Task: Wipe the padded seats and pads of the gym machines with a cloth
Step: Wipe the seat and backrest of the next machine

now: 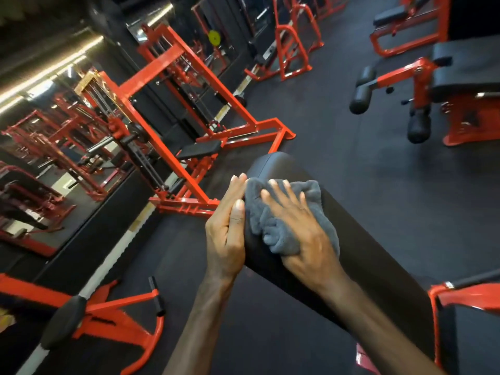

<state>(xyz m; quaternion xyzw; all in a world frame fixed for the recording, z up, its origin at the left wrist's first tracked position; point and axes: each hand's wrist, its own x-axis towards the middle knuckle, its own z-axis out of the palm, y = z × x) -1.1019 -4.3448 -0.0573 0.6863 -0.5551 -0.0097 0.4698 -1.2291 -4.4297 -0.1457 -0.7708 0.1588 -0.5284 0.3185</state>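
A long black padded bench pad [359, 239] runs from the lower right up to its rounded end near the middle of the view. A crumpled grey cloth [281, 226] lies on the pad's top near that end. My right hand [300, 228] presses flat on the cloth with fingers spread and straight. My left hand [230, 226] rests against the pad's left side edge, fingers straight along it, thumb touching the cloth's edge.
Red-framed machines stand around on the black rubber floor: a plate-loaded rack [173, 104] to the left, a leg machine with black roller pads [416, 98] at the upper right, a red frame [460, 299] at the lower right, a mirror wall [40, 158] on the left.
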